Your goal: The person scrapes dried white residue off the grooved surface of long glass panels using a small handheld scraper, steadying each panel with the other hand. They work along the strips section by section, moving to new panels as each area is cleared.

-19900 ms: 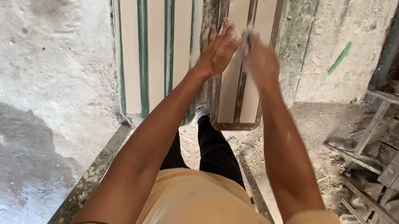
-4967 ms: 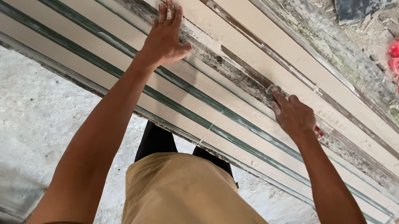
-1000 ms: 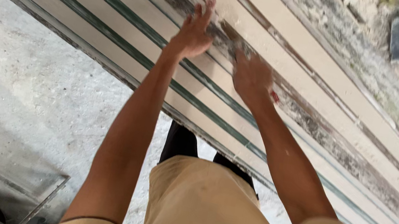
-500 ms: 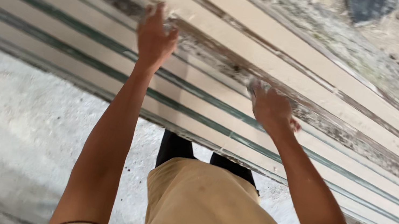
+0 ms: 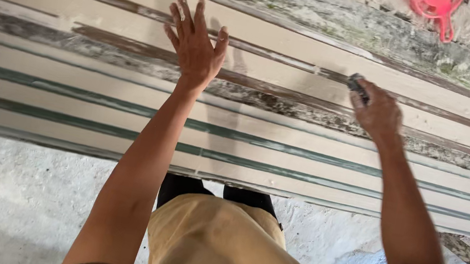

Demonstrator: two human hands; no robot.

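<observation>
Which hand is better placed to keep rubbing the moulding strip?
Probably the right hand: it grips a small dark pad pressed on the pale moulding strip. The left hand lies flat and open on that strip, holding nothing.

The long moulded plaster strips [image 5: 245, 147] are cream with thin green lines and brown, dusty grooves. The small sanding block [image 5: 357, 85] is dark grey. The plastic dustpan [image 5: 433, 4] is bright red. The person's shirt [image 5: 225, 259] is plain mustard yellow.
</observation>
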